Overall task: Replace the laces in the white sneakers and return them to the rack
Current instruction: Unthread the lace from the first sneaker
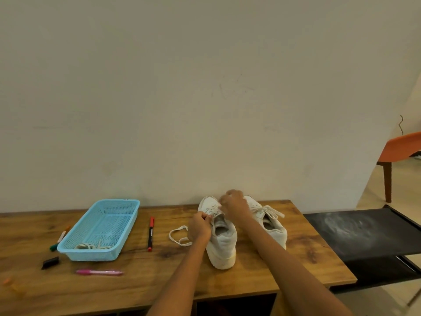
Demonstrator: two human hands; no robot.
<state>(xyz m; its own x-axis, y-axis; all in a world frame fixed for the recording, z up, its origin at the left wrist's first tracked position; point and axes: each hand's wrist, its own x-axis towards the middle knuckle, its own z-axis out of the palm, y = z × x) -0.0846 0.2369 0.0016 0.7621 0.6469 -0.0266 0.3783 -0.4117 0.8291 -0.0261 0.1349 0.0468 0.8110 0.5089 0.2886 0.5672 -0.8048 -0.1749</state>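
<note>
Two white sneakers stand side by side on the wooden table (136,286), heels toward me. The left sneaker (222,242) is partly laced, and its white lace (177,236) trails in a loop onto the table to its left. My left hand (199,226) pinches that lace beside the sneaker's eyelets. Over the toe end, my right hand (234,205) is closed on the lace near the front eyelets. The right sneaker (271,222) is laced and tied in a bow.
A light blue plastic basket (107,221) at the left holds more white laces (91,246). A red marker (150,233), a pink pen (99,272), other markers (59,238) and a black cap (50,262) lie around it. A black fabric rack shelf (364,233) adjoins the table's right end.
</note>
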